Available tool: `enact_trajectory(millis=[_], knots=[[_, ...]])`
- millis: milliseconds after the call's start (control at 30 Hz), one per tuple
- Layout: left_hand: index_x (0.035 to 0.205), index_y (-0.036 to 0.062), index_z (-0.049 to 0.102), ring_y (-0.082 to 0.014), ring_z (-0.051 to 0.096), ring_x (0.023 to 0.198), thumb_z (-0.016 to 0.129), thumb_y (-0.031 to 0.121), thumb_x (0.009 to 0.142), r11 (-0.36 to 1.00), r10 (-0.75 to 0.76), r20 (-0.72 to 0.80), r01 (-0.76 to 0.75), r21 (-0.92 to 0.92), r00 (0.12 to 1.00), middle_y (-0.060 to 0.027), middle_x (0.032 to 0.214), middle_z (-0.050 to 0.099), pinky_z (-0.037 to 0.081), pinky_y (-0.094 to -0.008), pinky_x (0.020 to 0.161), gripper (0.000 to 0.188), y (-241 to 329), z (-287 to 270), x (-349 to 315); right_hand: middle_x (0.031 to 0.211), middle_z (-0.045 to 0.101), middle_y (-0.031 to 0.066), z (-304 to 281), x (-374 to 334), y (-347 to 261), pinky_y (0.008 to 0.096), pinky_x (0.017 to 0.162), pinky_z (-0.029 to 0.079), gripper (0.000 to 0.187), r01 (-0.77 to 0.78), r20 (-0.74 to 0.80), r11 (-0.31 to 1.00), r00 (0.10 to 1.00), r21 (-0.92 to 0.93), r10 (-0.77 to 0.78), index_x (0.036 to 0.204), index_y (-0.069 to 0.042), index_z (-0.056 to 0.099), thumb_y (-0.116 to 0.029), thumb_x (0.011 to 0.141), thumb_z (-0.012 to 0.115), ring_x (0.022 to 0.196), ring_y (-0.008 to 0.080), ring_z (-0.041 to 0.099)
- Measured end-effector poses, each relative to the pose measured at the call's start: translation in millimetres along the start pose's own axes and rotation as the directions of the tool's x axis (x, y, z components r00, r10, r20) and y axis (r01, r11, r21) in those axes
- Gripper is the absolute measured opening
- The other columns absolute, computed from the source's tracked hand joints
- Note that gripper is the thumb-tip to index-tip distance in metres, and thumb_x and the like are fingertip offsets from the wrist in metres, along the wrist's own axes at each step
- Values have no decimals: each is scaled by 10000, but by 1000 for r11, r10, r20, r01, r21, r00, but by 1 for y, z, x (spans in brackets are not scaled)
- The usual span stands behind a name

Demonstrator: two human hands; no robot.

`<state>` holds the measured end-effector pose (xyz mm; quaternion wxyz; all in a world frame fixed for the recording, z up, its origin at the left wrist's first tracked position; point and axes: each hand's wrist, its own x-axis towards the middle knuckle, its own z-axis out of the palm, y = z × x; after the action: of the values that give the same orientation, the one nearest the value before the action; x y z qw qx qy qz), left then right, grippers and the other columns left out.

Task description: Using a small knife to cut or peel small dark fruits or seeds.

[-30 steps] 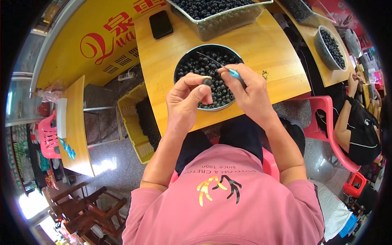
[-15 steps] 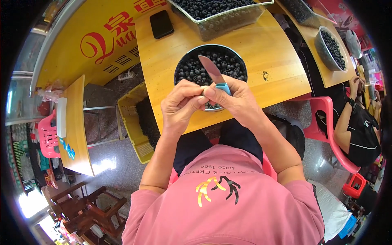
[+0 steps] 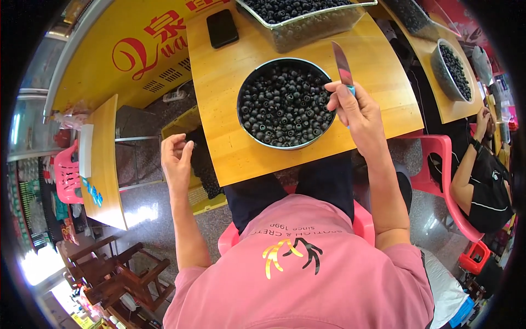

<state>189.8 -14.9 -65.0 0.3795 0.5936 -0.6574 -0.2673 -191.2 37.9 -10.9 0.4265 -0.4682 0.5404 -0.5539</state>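
My right hand (image 3: 359,118) is closed around a small knife (image 3: 342,63) with a blue handle, its blade pointing up and away from me. The fingertips reach over the right rim of a round bowl (image 3: 239,116). Many dark, round, blueberry-like fruits (image 3: 287,101) fill this bowl, which stands on the wooden table. Off the table's left side, my left hand (image 3: 177,162) is above the edge of a yellow crate (image 3: 211,205). Its fingers are bent with the thumb apart, and I see nothing in them. A dark mass lies inside the crate, partly hidden.
A clear rectangular tub (image 3: 307,35) of the same fruits stands at the table's far side, beside a black phone (image 3: 222,28). To the right, another table holds a grey bowl (image 3: 442,68) of fruits. A person in black (image 3: 482,181) sits there near a pink chair (image 3: 446,186).
My hands were together over the bowl, pinching something small beside the knife. They have parted: the left moved left above the crate, the right moved right with the knife.
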Motion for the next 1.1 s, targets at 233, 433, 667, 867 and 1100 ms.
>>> enact_trajectory(millis=[233, 433, 667, 867, 1100], knots=[[970, -16, 648, -179, 616, 784, 668, -16, 845, 898, 441, 248, -424, -121, 863, -108, 887, 641, 478, -260, 674, 127, 110, 54, 33, 815, 591, 16, -2, -6, 6, 171, 582, 340, 303, 8, -22, 999, 1000, 41, -7, 1130, -12, 624, -255, 1038, 468, 637, 39, 420], [834, 59, 616, -288, 586, 889, 697, 111, 794, 605, 507, 502, -704, 372, 701, -84, 831, 584, 469, -400, 746, 104, 126, 112, 47, 802, 597, 8, -2, -15, -2, 170, 590, 359, 286, 21, 33, 1000, 999, -9, -20, 1121, -15, 624, -240, 1037, 469, 644, 35, 435], [945, 45, 633, -235, 598, 868, 700, 69, 811, 671, 544, 475, -698, 250, 692, -84, 862, 602, 477, -343, 752, 152, 123, 112, 44, 788, 596, -11, -3, -16, -3, 172, 566, 355, 265, -39, 60, 999, 997, -18, 40, 1096, -25, 636, -244, 1022, 506, 626, 26, 431], [1020, 12, 610, -92, 602, 875, 684, 48, 880, 814, 172, 602, 232, -533, 780, -35, 963, 627, 484, -221, 743, 163, 148, 103, 30, 831, 608, -27, 21, -8, -4, 180, 644, 402, 217, -46, 105, 998, 994, 39, 41, 1053, -19, 657, -214, 971, 610, 727, 25, 499], [1096, 14, 559, -84, 606, 878, 658, -7, 891, 810, 273, 463, 58, -583, 843, -19, 943, 631, 494, -216, 743, 228, 153, 110, 18, 852, 632, -23, 32, -5, -11, 220, 734, 463, 216, -17, 113, 994, 994, 105, 5, 1027, 6, 660, -181, 921, 682, 799, 48, 554]])
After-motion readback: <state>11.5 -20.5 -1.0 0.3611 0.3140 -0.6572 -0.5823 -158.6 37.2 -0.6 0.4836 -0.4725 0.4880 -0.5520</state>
